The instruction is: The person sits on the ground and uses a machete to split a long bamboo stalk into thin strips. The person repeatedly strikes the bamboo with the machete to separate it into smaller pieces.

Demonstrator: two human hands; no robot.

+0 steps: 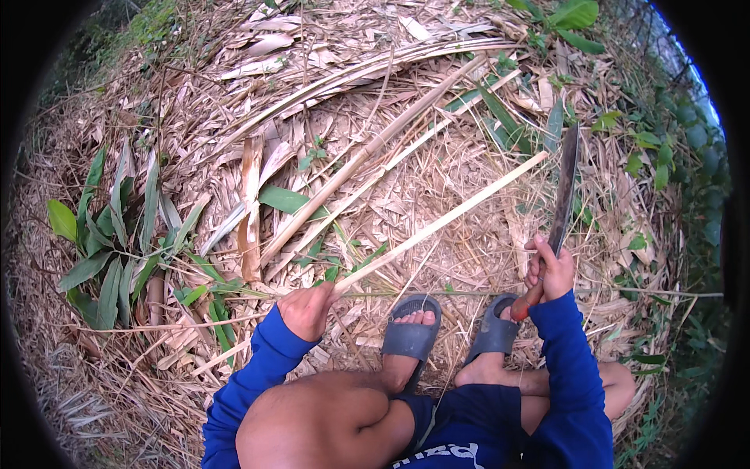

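My left hand (306,311) is closed around the near end of a pale split bamboo strip (441,222). The strip slants away to the far right, its tip close to the blade. In my right hand (555,272) is a machete with a long dark blade (566,180) pointing up and away. Its reddish-brown handle (528,302) shows below the fingers, above my right sandal. Strip and blade are apart. A thicker bamboo pole (375,148) and a thin strip (351,195) lie on the ground beyond.
Dry leaves and husks (344,117) cover the ground. A leafy green plant (117,234) grows at the left, and green vines (664,156) line the right. My feet, in grey sandals (410,332), are close below the strip. Long curved stalks (328,82) lie at the far side.
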